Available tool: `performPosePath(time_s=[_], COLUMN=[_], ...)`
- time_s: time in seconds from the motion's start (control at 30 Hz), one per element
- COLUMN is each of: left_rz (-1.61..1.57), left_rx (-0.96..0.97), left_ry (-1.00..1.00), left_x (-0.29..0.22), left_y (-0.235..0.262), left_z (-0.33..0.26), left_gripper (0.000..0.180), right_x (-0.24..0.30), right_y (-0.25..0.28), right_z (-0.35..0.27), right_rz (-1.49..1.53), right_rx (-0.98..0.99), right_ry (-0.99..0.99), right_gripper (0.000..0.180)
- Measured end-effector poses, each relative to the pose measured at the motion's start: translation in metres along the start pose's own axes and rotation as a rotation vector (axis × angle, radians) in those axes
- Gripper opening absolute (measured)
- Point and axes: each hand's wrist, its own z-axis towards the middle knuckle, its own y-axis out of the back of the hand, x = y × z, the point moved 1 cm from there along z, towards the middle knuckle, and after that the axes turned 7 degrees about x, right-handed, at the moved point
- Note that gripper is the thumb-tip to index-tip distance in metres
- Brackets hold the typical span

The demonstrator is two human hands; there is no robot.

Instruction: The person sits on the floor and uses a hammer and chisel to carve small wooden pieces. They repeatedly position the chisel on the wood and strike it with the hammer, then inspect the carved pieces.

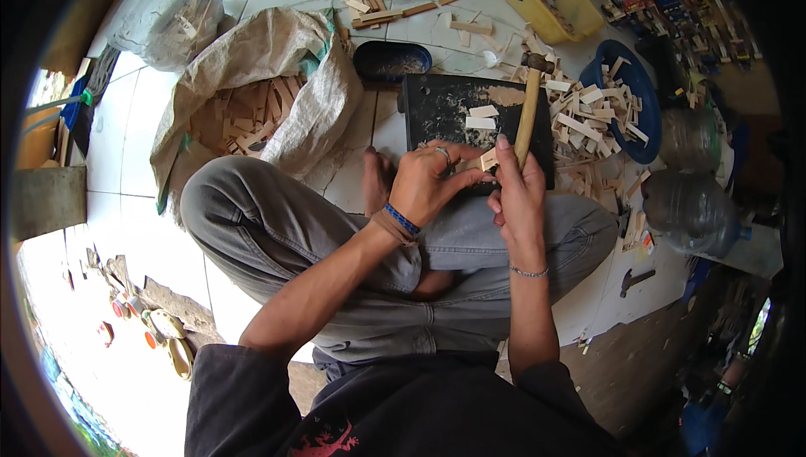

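Note:
My left hand [426,180] pinches a small pale wooden piece [488,159] by its left side, above the near part of a black work block [437,104]. The handle of a hammer [530,113] rests in my right hand [519,193], its dark metal head pointing away from me. My right thumb also reaches the wooden piece, so both hands meet at it. Fingers cover part of the piece. On the black block, just beyond my hands, lie two loose wood strips [481,123] among scattered shavings.
To the left stands an open woven sack [315,125] of wood offcuts. A blue oval dish [393,61] sits beyond the block. Cut pieces spill around a blue basin [653,134] at right; a yellow tub [550,4] stands behind. A second hammer [635,282] lies near my right knee.

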Motion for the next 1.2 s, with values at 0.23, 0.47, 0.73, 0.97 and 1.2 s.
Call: performPosePath(time_s=[0.23,0.47,0.73,0.97,1.2], left_rz=[-0.031,0.005,-0.409,-0.536,-0.491], left_rx=[0.019,0.040,0.300,0.528,0.651], left_ry=[-0.002,-0.151,0.094,0.177,0.191], left_x=[-0.004,-0.007,0.006,0.018,0.009], left_y=[0.001,0.002,0.012,0.030,0.035], left_z=[0.000,0.004,0.019,0.042,0.054], left_gripper=[0.038,0.042,0.030,0.020,0.015], right_x=[-0.001,-0.001,-0.002,0.003,0.006], right_y=[0.002,0.002,0.005,0.005,0.010], right_z=[0.002,0.003,0.007,0.001,0.012], right_rz=[-0.049,-0.056,-0.076,-0.089,-0.122], right_rx=[0.010,0.005,0.008,0.030,0.114], right_ry=[0.018,0.026,0.007,-0.015,0.012], right_gripper=[0.039,0.037,0.039,0.032,0.032])
